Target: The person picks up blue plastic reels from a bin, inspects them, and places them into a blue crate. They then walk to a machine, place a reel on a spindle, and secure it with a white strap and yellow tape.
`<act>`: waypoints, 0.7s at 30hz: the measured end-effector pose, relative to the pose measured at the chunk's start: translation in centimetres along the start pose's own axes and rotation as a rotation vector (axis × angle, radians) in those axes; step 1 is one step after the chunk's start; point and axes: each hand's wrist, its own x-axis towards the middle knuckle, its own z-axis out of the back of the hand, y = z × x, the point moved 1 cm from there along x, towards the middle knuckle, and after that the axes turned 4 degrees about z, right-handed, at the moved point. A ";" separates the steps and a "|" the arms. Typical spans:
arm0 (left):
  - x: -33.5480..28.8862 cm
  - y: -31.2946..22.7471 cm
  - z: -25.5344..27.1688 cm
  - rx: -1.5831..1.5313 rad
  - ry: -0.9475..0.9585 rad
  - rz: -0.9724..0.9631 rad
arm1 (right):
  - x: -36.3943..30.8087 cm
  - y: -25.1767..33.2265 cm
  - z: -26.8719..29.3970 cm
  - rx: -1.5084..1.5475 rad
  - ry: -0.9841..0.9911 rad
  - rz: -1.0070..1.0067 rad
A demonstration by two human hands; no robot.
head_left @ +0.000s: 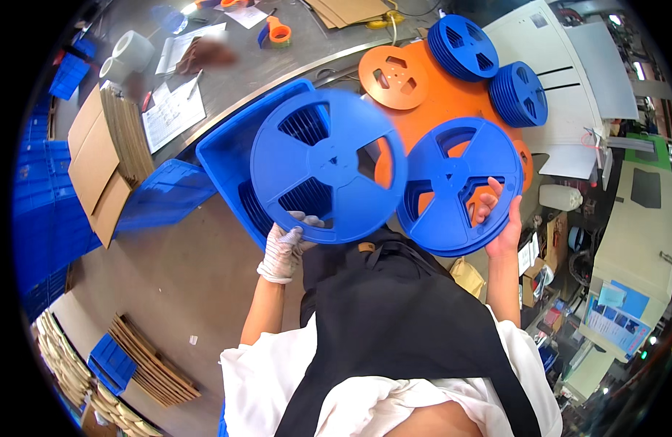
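My left hand (283,251), in a striped light glove, grips the lower rim of a large blue plastic reel (332,154) with wide cut-out windows. That reel is tilted over a blue bin (211,156), where more blue reels stand packed on edge. In my bare right hand (506,227) is a small stack of blue reels (450,172), held by the right rim with fingers reaching through a window. The rims of the two held loads come close together in front of my apron; whether they touch I cannot tell.
Beyond the right-hand stack, an orange round surface (423,69) carries an orange reel (393,77) and two stacks of smaller blue reels (463,47). A metal table (227,73) holds papers and tape dispensers. Cardboard sheets (95,160) stand left; a pale machine (635,218) is at right.
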 end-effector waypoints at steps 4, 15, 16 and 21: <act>2.4 0.7 3.9 0.280 -0.351 -0.025 | -0.2 -0.6 0.2 -0.039 -0.009 -0.008; 15.9 3.1 12.9 0.592 -0.756 -0.008 | -1.5 -1.7 1.1 -0.135 -0.066 -0.044; 16.1 3.2 12.9 0.608 -0.732 0.008 | -1.7 -1.7 1.2 -0.148 -0.071 -0.038; 13.6 2.2 12.0 0.527 -0.600 0.043 | -2.7 -1.4 1.9 -0.149 -0.074 0.004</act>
